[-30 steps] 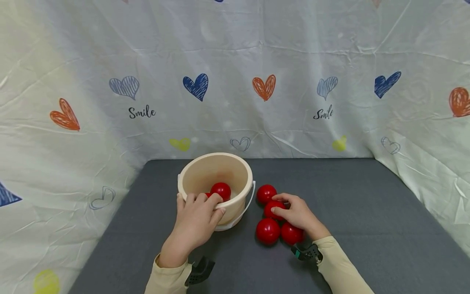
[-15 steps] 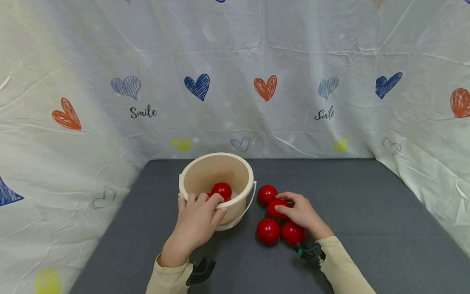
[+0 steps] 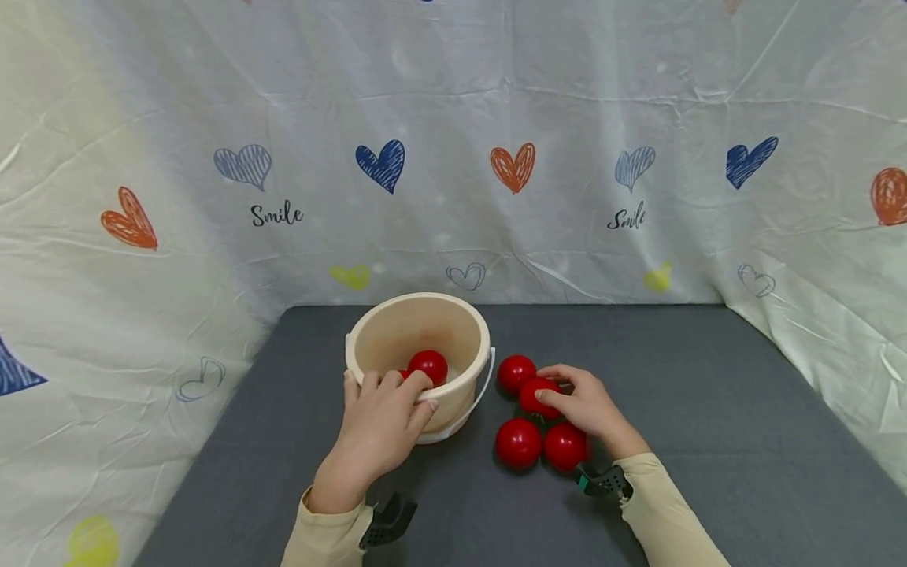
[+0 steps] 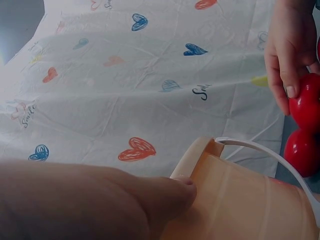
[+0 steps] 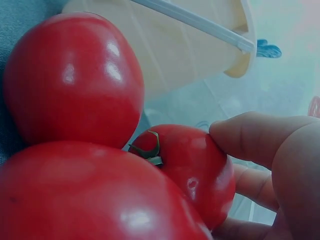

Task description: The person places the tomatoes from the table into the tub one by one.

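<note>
My left hand (image 3: 379,433) grips the near rim of a cream bucket (image 3: 453,398), with its fingers over the edge and its thumb on the outer wall. Inside the bucket lies a red tomato (image 3: 428,367), and part of another red one shows behind my fingers. Right of the bucket, my right hand (image 3: 584,402) holds a tomato (image 3: 540,398) between thumb and fingers; its green stem (image 5: 154,154) shows in the right wrist view. Three more tomatoes surround it: one behind (image 3: 516,374), one in front (image 3: 518,443), and one under my wrist (image 3: 564,447).
A white handle (image 3: 482,394) hangs down the bucket's right side. The dark grey tabletop (image 3: 708,409) reaches back to a white cloth (image 3: 553,236) printed with hearts. Black bands (image 3: 388,521) sit at both wrists.
My right hand has shifted a little to the right with the tomato, away from the bucket. The left hand stays on the rim, and the other tomatoes lie where they were.
</note>
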`<action>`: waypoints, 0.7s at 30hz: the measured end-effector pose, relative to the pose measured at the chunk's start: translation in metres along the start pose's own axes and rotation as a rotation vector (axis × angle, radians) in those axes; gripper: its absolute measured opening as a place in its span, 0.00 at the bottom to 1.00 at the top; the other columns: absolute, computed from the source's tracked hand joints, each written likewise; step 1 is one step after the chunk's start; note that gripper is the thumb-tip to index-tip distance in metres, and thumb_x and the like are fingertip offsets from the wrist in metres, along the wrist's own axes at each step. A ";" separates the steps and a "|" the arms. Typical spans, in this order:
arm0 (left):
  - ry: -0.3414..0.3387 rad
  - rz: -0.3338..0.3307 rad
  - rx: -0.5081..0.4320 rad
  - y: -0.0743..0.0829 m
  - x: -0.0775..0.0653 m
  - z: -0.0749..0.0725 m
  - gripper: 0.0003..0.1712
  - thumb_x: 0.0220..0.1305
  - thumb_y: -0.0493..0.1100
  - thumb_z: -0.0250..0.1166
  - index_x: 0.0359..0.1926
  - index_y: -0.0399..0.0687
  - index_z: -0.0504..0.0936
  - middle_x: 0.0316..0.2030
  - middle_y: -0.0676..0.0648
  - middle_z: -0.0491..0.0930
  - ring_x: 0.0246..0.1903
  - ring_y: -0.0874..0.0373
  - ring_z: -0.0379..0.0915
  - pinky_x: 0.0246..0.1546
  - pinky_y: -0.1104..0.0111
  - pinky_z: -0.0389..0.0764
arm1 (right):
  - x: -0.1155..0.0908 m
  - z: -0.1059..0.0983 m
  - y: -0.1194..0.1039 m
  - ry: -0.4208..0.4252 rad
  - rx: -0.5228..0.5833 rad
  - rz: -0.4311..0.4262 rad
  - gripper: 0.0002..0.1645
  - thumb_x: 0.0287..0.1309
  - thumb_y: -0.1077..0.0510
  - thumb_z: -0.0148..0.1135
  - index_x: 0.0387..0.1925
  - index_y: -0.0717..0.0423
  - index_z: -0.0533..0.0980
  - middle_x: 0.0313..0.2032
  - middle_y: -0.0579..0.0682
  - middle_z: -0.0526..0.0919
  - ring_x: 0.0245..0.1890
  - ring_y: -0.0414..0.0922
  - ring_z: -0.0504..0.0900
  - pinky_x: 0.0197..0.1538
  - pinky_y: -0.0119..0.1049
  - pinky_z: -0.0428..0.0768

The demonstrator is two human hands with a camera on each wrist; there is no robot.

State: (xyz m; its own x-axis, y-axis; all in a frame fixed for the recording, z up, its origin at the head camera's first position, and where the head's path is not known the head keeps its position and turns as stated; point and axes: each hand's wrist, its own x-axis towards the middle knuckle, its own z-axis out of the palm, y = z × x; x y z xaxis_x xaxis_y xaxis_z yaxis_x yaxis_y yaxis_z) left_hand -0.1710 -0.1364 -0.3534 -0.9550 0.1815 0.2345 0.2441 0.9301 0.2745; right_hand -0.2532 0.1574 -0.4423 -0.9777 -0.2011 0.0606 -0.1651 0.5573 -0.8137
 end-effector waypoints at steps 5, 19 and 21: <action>-0.003 -0.002 0.004 0.000 0.000 0.000 0.11 0.67 0.48 0.67 0.48 0.52 0.81 0.41 0.43 0.80 0.52 0.38 0.68 0.68 0.25 0.47 | 0.000 -0.002 0.001 0.014 0.011 -0.006 0.18 0.64 0.55 0.65 0.55 0.55 0.81 0.53 0.58 0.86 0.47 0.51 0.84 0.50 0.44 0.83; -0.003 0.003 0.003 0.001 0.000 -0.001 0.11 0.67 0.47 0.67 0.47 0.51 0.81 0.41 0.42 0.79 0.52 0.38 0.68 0.68 0.25 0.48 | -0.002 -0.018 -0.005 0.067 0.060 -0.007 0.20 0.66 0.55 0.63 0.57 0.57 0.80 0.53 0.61 0.85 0.48 0.52 0.84 0.43 0.35 0.83; -0.005 0.002 0.000 0.001 0.000 -0.001 0.11 0.67 0.47 0.67 0.48 0.51 0.81 0.41 0.42 0.79 0.52 0.38 0.67 0.68 0.25 0.47 | -0.003 -0.022 -0.008 0.082 0.072 -0.008 0.21 0.67 0.54 0.63 0.58 0.58 0.79 0.53 0.62 0.85 0.48 0.53 0.84 0.42 0.35 0.83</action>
State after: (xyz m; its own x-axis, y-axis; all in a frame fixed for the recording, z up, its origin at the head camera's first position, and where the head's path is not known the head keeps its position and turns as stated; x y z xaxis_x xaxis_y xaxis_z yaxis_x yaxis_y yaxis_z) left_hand -0.1706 -0.1357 -0.3522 -0.9554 0.1847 0.2303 0.2458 0.9298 0.2740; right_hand -0.2514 0.1714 -0.4238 -0.9842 -0.1373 0.1123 -0.1664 0.4960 -0.8522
